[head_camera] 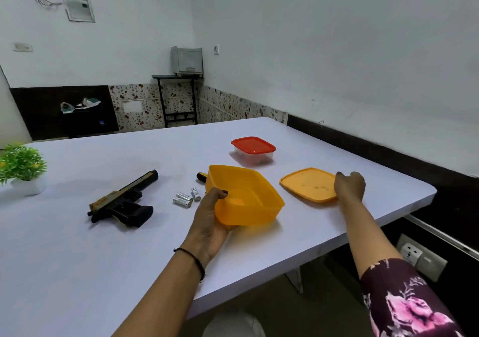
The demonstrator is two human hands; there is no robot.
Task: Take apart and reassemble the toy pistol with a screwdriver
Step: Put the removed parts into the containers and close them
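Off to the left, the pistol (121, 200) lies flat on the tabletop (77, 259), with batteries (186, 197) between it and the tub (246, 196). The left hand (210, 222) grips the tilted tub's rim; the right hand (350, 186) grips the lid (308, 183) by its edge.

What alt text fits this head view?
The left hand holds a tilted orange container while the right hand grips the orange lid on the white table. A toy pistol, batteries and a red-lidded box lie nearby.

orange tub (248, 202) and its lid (308, 184) look like smooth, slightly glossy plastic, table (77, 259) top is a matt white laminate, pistol (121, 202) matt black plastic
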